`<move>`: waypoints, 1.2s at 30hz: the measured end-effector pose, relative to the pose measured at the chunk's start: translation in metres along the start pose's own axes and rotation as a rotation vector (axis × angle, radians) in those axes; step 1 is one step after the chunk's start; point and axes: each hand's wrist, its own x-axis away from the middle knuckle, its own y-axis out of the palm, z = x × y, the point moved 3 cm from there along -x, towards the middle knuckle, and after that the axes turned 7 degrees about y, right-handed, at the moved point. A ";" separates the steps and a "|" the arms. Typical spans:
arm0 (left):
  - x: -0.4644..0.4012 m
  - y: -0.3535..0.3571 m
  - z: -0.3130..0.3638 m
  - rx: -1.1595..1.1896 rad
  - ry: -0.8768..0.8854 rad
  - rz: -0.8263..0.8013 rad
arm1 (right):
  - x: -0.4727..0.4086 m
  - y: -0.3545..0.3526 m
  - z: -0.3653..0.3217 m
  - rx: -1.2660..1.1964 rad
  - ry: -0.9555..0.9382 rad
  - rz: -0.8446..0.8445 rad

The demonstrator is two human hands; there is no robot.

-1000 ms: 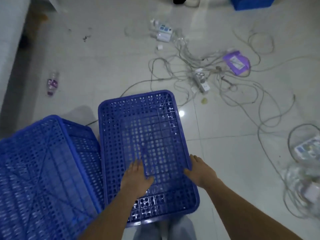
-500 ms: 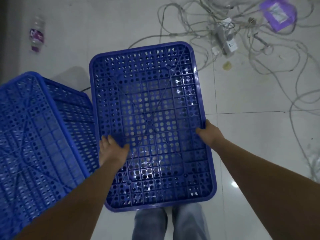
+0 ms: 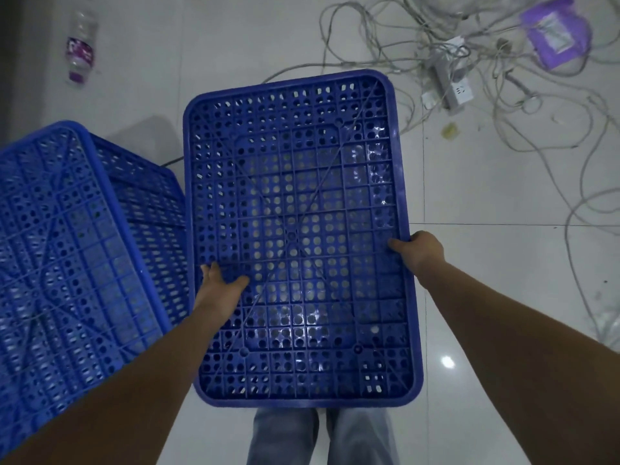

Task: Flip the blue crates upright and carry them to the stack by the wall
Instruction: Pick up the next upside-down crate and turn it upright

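A blue perforated crate lies upside down in front of me, its ribbed base facing up. My left hand lies on the base near the crate's left edge, fingers curled over that edge. My right hand grips the crate's right edge. A second blue crate lies upside down to the left, tilted, touching the first one's left side. The stack by the wall is out of view.
A tangle of grey cables with a white power strip and a purple packet covers the floor at the upper right. A plastic bottle lies at the upper left. My legs stand below the crate.
My view has dropped closer over the crate. Both hands slid outward from the base to the crate's left and right edges.
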 end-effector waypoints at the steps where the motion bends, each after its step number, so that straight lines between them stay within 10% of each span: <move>1: 0.003 -0.002 0.004 0.033 0.004 -0.021 | 0.003 -0.005 0.001 -0.004 -0.010 0.017; 17: 0.106 0.009 0.176 0.153 0.495 -0.312 | 0.092 -0.078 -0.057 0.004 -0.351 0.293; 36: 0.064 -0.003 0.119 0.594 0.263 -0.328 | 0.131 0.089 -0.076 0.251 -0.316 0.137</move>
